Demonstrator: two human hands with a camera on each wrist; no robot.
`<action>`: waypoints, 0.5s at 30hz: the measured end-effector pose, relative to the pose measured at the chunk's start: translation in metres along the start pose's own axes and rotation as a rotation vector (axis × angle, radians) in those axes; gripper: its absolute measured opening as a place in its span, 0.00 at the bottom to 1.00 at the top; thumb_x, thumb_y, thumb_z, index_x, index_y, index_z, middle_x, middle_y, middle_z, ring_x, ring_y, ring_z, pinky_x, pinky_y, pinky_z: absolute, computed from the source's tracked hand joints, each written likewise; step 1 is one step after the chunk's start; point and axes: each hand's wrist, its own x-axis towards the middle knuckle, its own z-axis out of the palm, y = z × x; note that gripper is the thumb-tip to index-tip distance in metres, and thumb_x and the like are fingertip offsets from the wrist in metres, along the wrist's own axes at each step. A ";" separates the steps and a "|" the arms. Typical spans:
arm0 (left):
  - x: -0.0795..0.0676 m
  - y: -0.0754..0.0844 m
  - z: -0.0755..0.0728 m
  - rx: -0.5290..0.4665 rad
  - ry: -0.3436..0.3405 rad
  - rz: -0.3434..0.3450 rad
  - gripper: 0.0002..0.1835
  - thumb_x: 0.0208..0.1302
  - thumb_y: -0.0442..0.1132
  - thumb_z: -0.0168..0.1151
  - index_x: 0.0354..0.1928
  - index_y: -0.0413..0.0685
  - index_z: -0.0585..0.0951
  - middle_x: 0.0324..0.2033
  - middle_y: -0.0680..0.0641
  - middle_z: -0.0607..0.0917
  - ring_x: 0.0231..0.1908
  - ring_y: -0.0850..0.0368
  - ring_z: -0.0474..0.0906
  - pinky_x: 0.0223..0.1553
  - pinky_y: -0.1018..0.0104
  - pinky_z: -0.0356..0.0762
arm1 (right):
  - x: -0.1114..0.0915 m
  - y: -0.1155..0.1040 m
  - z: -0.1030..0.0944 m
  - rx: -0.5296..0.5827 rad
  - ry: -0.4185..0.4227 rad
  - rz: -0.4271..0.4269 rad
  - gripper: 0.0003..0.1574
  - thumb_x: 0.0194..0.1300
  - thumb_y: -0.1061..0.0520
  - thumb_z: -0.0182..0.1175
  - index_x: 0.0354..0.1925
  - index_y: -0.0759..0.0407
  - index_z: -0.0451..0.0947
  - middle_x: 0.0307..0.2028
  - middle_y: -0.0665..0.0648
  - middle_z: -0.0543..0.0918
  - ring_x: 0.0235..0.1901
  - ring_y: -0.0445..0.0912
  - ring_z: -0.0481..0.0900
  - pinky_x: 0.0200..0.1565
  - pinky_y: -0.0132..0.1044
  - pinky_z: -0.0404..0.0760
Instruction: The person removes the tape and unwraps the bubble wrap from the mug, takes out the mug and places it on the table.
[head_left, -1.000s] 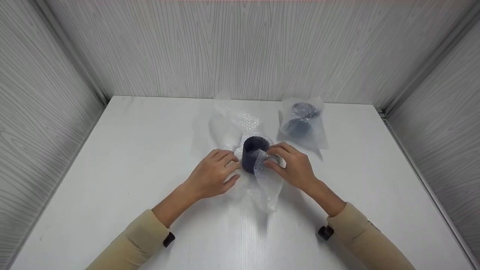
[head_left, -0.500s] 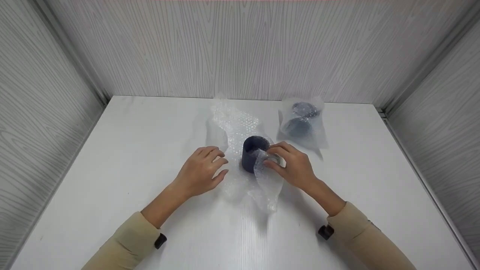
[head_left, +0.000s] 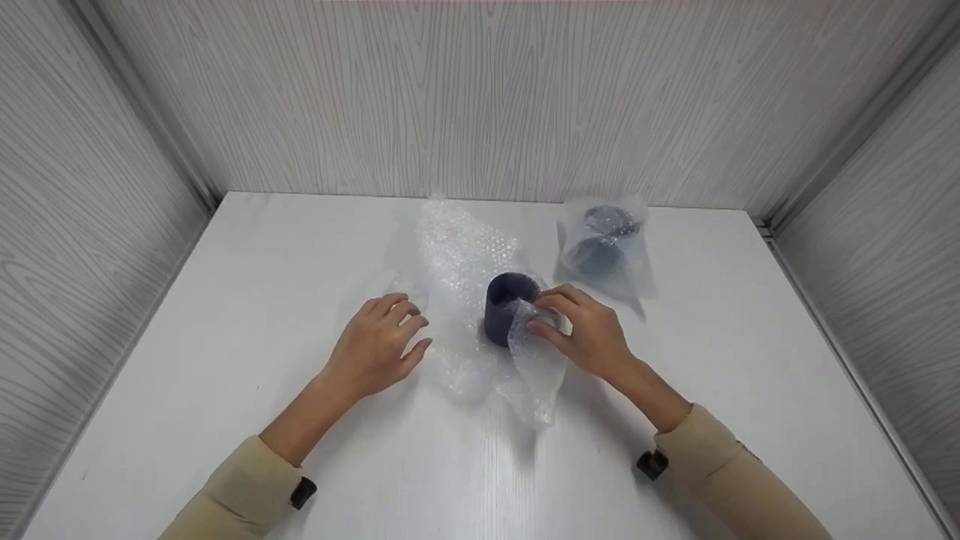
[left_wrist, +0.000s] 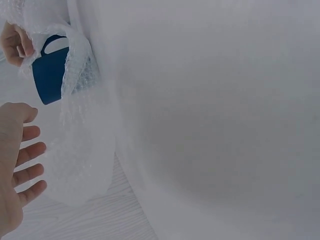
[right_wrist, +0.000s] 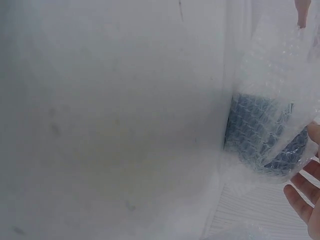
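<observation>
A dark blue mug point(head_left: 496, 319) stands upright in the middle of the table, partly wrapped in clear bubble wrap point(head_left: 457, 259). In the left wrist view the mug point(left_wrist: 49, 77) shows its handle, with wrap covering one side. My right hand point(head_left: 589, 334) pinches a fold of the wrap at the mug's right rim. Through that wrap the mug point(right_wrist: 260, 127) appears in the right wrist view. To the left of the mug, apart from it, my left hand point(head_left: 373, 343) has loose, spread fingers and holds nothing. Wrap spreads out behind, left of and in front of the mug.
A bubble-wrap pouch point(head_left: 634, 277) with two dark round shapes inside lies at the back right. The white table point(head_left: 210, 337) is enclosed by a back wall point(head_left: 480, 97) and side walls.
My left hand has moved left, away from the mug. The wrap on the mug's left has fallen open and spread flatter. My right hand has stayed in place.
</observation>
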 end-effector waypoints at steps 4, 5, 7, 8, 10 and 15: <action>-0.006 -0.004 0.001 0.013 -0.013 -0.012 0.12 0.63 0.45 0.76 0.43 0.47 0.89 0.42 0.46 0.91 0.56 0.46 0.85 0.59 0.51 0.84 | 0.000 0.000 0.000 -0.010 -0.006 0.006 0.19 0.60 0.46 0.78 0.46 0.53 0.88 0.46 0.50 0.89 0.43 0.43 0.90 0.41 0.40 0.89; -0.007 -0.006 0.002 0.019 -0.014 -0.013 0.12 0.63 0.45 0.76 0.43 0.47 0.89 0.42 0.46 0.91 0.56 0.45 0.85 0.59 0.51 0.84 | 0.000 0.000 0.000 -0.009 -0.005 0.006 0.20 0.60 0.46 0.78 0.46 0.53 0.87 0.46 0.50 0.89 0.43 0.44 0.90 0.41 0.41 0.89; -0.009 -0.007 0.003 0.028 -0.016 -0.014 0.12 0.63 0.45 0.76 0.43 0.47 0.89 0.41 0.46 0.91 0.55 0.45 0.85 0.58 0.51 0.85 | 0.000 0.000 0.000 -0.009 -0.001 0.002 0.20 0.60 0.46 0.78 0.46 0.53 0.87 0.46 0.50 0.89 0.43 0.44 0.90 0.41 0.40 0.89; -0.010 -0.008 0.003 0.032 -0.018 -0.016 0.12 0.63 0.46 0.76 0.43 0.47 0.89 0.41 0.46 0.91 0.55 0.45 0.85 0.58 0.52 0.85 | 0.000 0.000 0.000 -0.010 0.002 -0.002 0.20 0.59 0.46 0.79 0.46 0.53 0.88 0.46 0.50 0.89 0.43 0.44 0.90 0.40 0.40 0.89; -0.013 -0.009 0.004 0.035 -0.023 -0.022 0.12 0.62 0.46 0.76 0.43 0.48 0.89 0.41 0.46 0.91 0.55 0.45 0.85 0.57 0.52 0.85 | -0.001 0.000 0.000 -0.008 0.004 -0.007 0.20 0.59 0.47 0.79 0.46 0.54 0.87 0.46 0.50 0.89 0.43 0.44 0.90 0.40 0.40 0.88; -0.018 -0.011 0.004 0.051 -0.050 -0.032 0.13 0.62 0.46 0.77 0.43 0.48 0.89 0.42 0.47 0.89 0.54 0.46 0.85 0.53 0.53 0.86 | -0.001 0.000 0.000 -0.001 -0.004 -0.006 0.19 0.61 0.47 0.78 0.46 0.54 0.87 0.45 0.51 0.89 0.43 0.44 0.90 0.40 0.39 0.89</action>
